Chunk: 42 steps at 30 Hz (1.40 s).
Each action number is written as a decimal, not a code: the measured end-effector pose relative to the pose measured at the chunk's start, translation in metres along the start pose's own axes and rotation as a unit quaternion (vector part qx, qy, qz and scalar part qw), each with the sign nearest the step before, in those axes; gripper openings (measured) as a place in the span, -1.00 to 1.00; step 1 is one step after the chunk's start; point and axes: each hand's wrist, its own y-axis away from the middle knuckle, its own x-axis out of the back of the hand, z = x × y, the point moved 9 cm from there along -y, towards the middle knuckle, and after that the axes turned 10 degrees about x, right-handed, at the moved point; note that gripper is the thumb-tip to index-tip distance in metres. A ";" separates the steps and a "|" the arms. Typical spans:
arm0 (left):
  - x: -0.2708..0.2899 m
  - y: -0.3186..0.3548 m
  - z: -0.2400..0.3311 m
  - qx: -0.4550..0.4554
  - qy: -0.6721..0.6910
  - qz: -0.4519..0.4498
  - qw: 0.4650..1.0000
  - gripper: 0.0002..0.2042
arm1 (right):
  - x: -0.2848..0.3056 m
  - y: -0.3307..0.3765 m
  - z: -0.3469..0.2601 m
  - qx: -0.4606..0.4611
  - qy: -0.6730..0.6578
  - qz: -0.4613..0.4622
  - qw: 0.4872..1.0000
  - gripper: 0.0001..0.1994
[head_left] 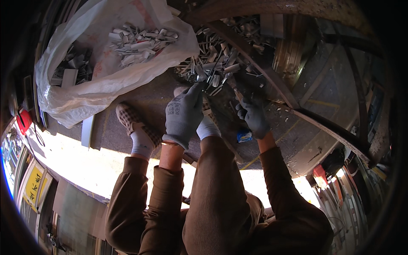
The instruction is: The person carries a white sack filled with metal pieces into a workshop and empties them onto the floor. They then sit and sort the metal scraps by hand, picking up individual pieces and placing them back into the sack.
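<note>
My left hand (183, 111), in a grey knitted glove, reaches forward past my shoe with its fingers closed. A thin dark piece (209, 79) shows at its fingertips; I cannot make out its kind. My right hand (255, 117), also gloved in grey, is wrapped round a short hand tool (236, 91) with a brownish shaft and a flat greyish end. That end points at a heap of metal offcuts (212, 59), mostly short silvery and white strips, on the ground just ahead of both hands.
A large white sack (140, 78) gapes at the left, holding more cut strips (142, 44). Rusty frame bars (259, 63) slant across the right. A blue packet (244, 136) lies near my right wrist. Long profiles (348, 199) stand at the lower right.
</note>
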 end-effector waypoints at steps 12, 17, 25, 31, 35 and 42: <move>-0.042 -0.002 -0.003 0.006 -0.047 -0.083 0.995 -0.75 | -0.002 -0.034 0.003 0.046 -0.062 0.024 0.997 -0.76; -0.029 0.003 0.001 0.004 -0.009 -0.089 0.996 -0.73 | -0.008 -0.038 0.000 0.050 -0.059 -0.020 0.997 -0.69; 0.011 0.015 -0.021 0.040 0.088 -0.055 0.994 -0.73 | -0.002 -0.015 -0.003 0.035 -0.045 -0.004 0.998 -0.84; 0.025 0.019 -0.058 0.090 0.123 -0.039 0.987 -0.74 | -0.009 0.006 -0.014 0.075 0.023 -0.071 0.994 -0.77; 0.023 0.020 -0.079 0.156 0.157 -0.058 0.974 -0.73 | -0.035 0.022 -0.056 0.215 0.171 -0.139 0.951 -0.83; 0.020 0.020 -0.073 0.117 0.144 -0.040 0.982 -0.73 | -0.122 0.034 -0.130 0.191 -0.005 -0.143 0.971 -0.73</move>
